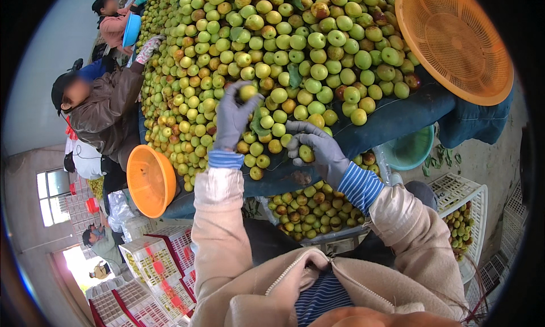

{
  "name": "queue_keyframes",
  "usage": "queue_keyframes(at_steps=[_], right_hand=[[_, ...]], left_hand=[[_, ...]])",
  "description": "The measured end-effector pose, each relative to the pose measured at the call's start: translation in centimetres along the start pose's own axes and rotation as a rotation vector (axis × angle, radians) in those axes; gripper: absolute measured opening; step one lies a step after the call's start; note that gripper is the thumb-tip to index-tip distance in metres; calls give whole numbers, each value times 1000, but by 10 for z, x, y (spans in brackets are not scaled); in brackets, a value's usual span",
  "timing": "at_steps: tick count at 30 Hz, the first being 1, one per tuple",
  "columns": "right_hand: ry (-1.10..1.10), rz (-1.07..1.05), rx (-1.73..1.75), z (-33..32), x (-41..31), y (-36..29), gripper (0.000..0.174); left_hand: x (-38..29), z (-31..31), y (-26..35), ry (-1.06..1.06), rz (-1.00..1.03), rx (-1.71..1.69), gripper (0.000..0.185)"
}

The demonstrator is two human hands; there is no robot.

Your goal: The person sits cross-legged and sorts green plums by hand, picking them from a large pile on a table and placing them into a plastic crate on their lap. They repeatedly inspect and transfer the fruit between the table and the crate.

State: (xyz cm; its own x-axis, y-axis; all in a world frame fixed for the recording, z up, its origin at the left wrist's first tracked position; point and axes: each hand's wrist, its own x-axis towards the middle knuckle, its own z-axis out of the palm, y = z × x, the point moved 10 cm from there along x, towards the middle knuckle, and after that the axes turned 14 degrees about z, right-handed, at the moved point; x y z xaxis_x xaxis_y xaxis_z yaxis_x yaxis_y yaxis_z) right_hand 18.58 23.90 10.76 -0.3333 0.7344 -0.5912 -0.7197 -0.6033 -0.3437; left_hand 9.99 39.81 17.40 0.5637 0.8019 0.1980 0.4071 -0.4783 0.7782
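Note:
A broad heap of green and yellow jujubes (264, 54), some with brown patches, covers the table in front of me. My left hand (233, 116), in a grey glove, holds a yellowish jujube (248, 92) between thumb and fingers above the heap. At the table's near edge, my right hand (317, 146), gloved the same way, has its fingers curled around another jujube (306, 153). A green leaf (258, 122) lies on the fruit between my hands. Below the edge, a lined crate holds more jujubes (315, 210).
Orange plastic baskets stand at right (460, 41) and left (151, 182) on the dark blue cloth (391, 109). A green basin (408, 148) and a white crate (479, 224) sit low at right. Co-workers (106, 105) line the left side. Stacked crates (157, 263) stand behind left.

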Motion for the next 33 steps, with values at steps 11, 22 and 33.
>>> queue_keyframes(at_steps=[11,22,33], right_hand=[[14,60,54,1,-1,3,39],[0,-15,167,3,-10,-10,43],[-3,-42,230,1,-17,-21,41]], left_hand=[[44,33,56,-40,411,676,39],[65,33,71,-40,542,921,27],[105,71,52,-228,373,615,41]])
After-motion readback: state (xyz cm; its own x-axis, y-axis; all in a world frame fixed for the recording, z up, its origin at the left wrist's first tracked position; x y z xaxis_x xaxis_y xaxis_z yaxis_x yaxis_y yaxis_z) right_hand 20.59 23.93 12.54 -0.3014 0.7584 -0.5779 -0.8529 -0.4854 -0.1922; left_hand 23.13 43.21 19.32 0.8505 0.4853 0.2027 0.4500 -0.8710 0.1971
